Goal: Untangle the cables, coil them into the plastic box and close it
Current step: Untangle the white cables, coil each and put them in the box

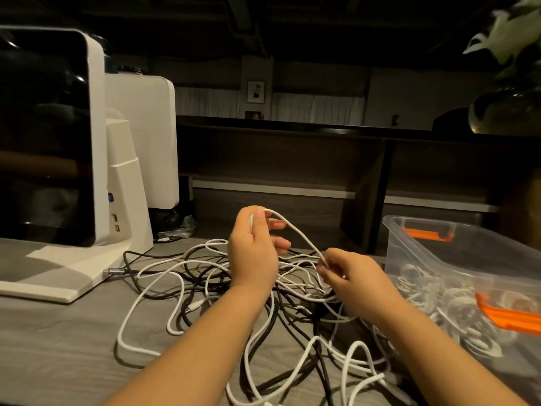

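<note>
Pinching one thin white cable [295, 232] in each grip — left hand [253, 247] raised, right hand [351, 276] lower — above the tangle [234, 303] on the surface left of the plastic box [456, 259]. Light, limp, likely snag-prone — best held near a plug end.

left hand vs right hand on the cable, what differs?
The left hand is raised higher, pinching the white cable near its end; the right hand sits lower, close to the tangle, pinching the cable further along. The left hand's other fingers are spread; the right's are curled. Both hold the same strand.
</note>
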Action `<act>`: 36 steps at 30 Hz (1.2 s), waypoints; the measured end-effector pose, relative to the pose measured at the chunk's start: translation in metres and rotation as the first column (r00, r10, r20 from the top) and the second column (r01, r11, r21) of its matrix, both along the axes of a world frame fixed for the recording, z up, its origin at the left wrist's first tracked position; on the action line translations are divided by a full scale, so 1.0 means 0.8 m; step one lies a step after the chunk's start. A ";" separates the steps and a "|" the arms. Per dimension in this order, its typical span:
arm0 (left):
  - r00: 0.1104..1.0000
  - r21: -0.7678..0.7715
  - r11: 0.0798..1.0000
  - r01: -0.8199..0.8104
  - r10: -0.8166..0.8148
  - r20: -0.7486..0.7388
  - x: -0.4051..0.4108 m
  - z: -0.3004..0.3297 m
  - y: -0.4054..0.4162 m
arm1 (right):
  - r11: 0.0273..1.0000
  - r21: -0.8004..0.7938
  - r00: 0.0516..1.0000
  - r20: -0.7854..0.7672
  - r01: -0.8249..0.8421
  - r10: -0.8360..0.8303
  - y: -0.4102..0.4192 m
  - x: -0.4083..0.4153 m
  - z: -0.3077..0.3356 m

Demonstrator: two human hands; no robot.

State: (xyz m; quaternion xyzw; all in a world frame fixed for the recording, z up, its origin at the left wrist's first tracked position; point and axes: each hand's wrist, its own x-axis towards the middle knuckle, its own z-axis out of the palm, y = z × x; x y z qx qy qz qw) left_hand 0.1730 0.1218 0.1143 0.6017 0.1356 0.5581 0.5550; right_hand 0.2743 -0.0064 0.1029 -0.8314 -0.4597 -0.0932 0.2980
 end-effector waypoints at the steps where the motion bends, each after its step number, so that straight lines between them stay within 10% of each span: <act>1: 1.000 -0.025 1.000 0.000 0.001 0.014 0.000 0.001 0.003 | 0.997 0.050 0.998 -0.006 -0.063 0.063 0.000 -0.004 0.001; 14: 0.841 -0.565 0.631 0.532 -0.320 0.435 -0.012 0.021 0.012 | 0.948 -0.143 0.930 0.198 -0.284 0.309 0.010 -0.033 0.001; 25: 0.775 -0.545 0.568 0.617 -0.320 0.545 -0.012 0.023 0.025 | 0.935 -0.195 0.890 0.411 0.296 -0.196 0.007 -0.018 0.006; 36: 0.746 -0.548 0.551 0.630 -0.233 0.624 -0.018 0.030 0.039 | 0.944 -0.133 0.925 0.198 -0.301 0.323 0.016 -0.031 0.000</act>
